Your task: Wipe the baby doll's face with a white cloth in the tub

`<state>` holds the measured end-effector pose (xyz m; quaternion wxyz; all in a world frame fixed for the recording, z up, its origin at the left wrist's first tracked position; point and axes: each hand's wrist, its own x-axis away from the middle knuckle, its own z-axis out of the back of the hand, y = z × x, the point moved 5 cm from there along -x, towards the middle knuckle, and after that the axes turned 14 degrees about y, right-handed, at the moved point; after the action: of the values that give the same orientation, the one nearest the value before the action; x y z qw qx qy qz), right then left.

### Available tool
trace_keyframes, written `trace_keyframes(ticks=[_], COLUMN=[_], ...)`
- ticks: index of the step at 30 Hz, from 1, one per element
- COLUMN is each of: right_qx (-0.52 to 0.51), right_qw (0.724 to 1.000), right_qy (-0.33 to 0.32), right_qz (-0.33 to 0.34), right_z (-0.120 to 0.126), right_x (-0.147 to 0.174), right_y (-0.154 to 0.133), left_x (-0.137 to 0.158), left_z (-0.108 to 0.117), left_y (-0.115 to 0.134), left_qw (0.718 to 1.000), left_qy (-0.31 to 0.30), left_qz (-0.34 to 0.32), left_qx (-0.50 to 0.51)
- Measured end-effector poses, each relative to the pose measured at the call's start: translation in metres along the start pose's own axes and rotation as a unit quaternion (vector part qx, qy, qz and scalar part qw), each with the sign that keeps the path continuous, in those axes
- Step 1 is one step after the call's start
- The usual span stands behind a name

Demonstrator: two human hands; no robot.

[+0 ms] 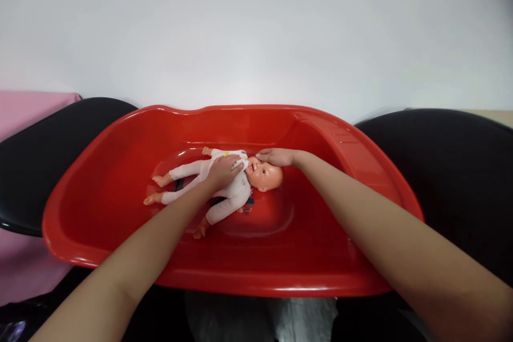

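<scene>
**Two hands on a doll in a red tub**

The red tub (120, 214) stands in front of the person. In its middle a baby doll (230, 192) lies on its back, head toward 3 o'clock. The left hand (224, 171) rests flat on the doll's chest, fingers loosely spread. The right hand (276, 157) lies on the doll's forehead, fingers extended, gripping nothing. At 10 o'clock hangs a pink cloth (32, 107).
</scene>
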<state>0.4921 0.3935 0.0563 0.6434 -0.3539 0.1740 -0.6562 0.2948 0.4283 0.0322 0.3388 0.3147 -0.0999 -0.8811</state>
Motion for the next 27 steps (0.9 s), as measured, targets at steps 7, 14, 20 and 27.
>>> trace_keyframes(ticks=[7, 14, 20, 27], right_qx=[-0.001, -0.011, 0.006, -0.002], right_qw=[1.000, 1.000, 1.000, 1.000], right_qy=[-0.007, -0.018, -0.025, -0.028], right_qz=[-0.008, 0.000, 0.001, -0.013], right_z=[-0.002, -0.004, -0.002, -0.001], right_x=[-0.005, -0.003, 0.001, 0.003], right_y=[0.005, -0.001, -0.009, -0.007], left_x=[0.015, 0.024, 0.036, 0.052], left_z=[0.005, 0.022, 0.042, 0.058], left_y=[-0.021, -0.056, -0.083, -0.120], left_qw=[0.999, 0.994, 0.989, 0.944], left_qy=[0.001, 0.000, -0.004, 0.009], left_qz=[0.024, 0.091, 0.114, 0.226], left_qx=[-0.045, -0.058, -0.097, -0.239])
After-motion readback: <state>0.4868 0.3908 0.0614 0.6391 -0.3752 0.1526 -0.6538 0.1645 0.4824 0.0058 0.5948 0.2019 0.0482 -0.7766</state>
